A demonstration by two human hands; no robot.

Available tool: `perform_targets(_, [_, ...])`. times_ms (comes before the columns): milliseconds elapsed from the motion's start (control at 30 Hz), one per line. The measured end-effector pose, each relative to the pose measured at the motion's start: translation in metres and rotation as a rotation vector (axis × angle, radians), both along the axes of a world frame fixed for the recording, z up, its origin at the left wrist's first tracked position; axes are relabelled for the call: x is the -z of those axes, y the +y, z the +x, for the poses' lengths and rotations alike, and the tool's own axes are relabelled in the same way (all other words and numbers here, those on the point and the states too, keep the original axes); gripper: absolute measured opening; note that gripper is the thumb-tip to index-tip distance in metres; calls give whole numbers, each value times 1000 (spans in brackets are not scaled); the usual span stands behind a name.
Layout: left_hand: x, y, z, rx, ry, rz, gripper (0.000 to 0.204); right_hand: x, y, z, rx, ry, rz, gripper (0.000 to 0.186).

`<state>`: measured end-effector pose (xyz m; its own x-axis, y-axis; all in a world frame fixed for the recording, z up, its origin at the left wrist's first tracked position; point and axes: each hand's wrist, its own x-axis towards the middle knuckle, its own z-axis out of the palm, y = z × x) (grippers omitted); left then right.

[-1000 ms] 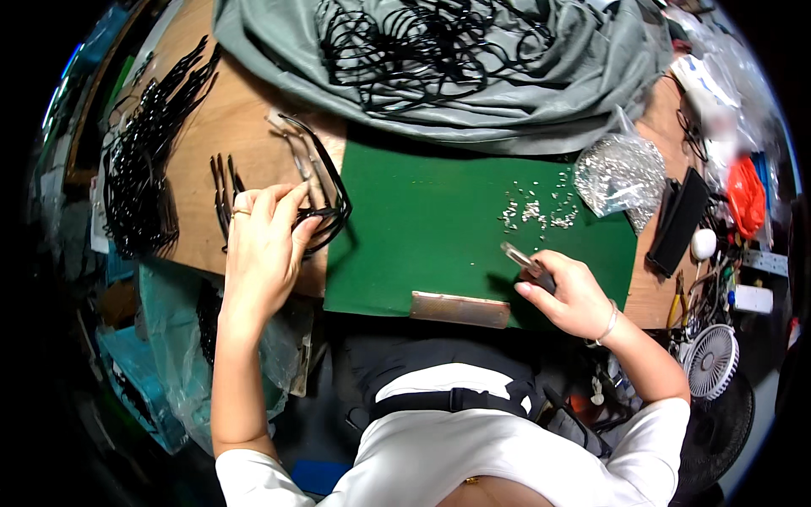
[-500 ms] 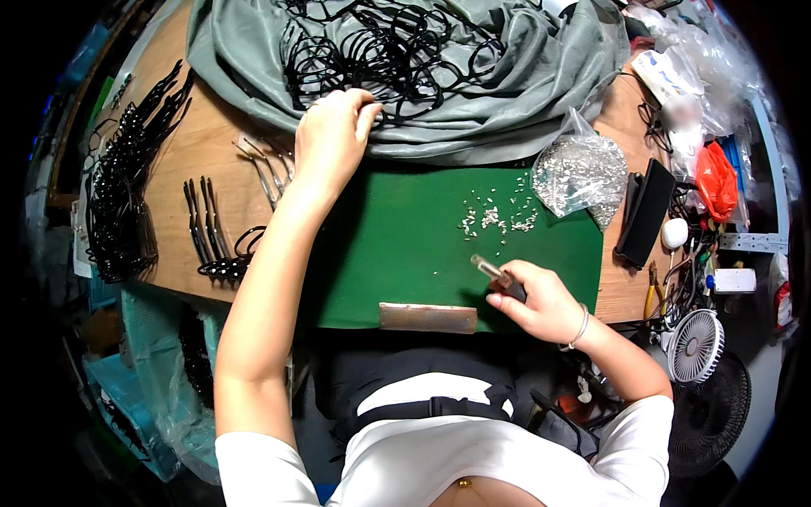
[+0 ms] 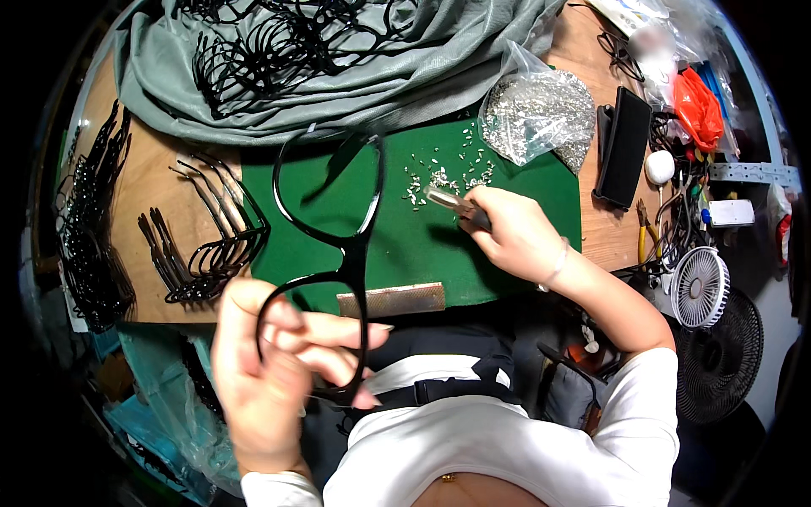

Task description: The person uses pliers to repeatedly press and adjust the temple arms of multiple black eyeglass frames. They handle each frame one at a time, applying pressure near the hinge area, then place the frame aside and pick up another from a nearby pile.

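My left hand (image 3: pixel 266 376), slightly blurred, holds a glossy black eyeglass frame (image 3: pixel 353 275) upright close to me, fingers gripping its lower rim. My right hand (image 3: pixel 515 237) is closed on a small metal tool (image 3: pixel 448 200) with a dark handle, its tip beside scattered silver bits (image 3: pixel 460 182) on the green mat (image 3: pixel 524 279). A clear bag of silver bits (image 3: pixel 536 118) lies above them. To the left, several frames with folded or raised temples (image 3: pixel 215 270) rest on the wooden table (image 3: pixel 148 152). A flat metal strip (image 3: pixel 390 297) sits at the mat's front edge.
A heap of black frames (image 3: pixel 253 63) lies on grey cloth (image 3: pixel 169 101), another bundle (image 3: pixel 93 228) at far left. At right are a black case (image 3: pixel 623 148), a red bag (image 3: pixel 699 106), yellow pliers (image 3: pixel 644 232), cables and a white fan (image 3: pixel 701 287).
My left hand went from the frames at left to the heap on the cloth, then came down toward me holding a frame. My right hand and tool moved forward, closer to the silver bits.
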<state>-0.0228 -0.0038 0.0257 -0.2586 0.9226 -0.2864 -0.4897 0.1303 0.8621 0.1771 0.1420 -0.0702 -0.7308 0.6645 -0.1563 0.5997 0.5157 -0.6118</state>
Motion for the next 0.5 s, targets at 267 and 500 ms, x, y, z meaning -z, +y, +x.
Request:
perform_targets(267, [43,-19,27,59,305,28,94,14,-2,-8,-102,-71,189,22])
perform_targets(500, [49,-9,27,107,311,185,104,-19,-12,-6,42,70,-113,13])
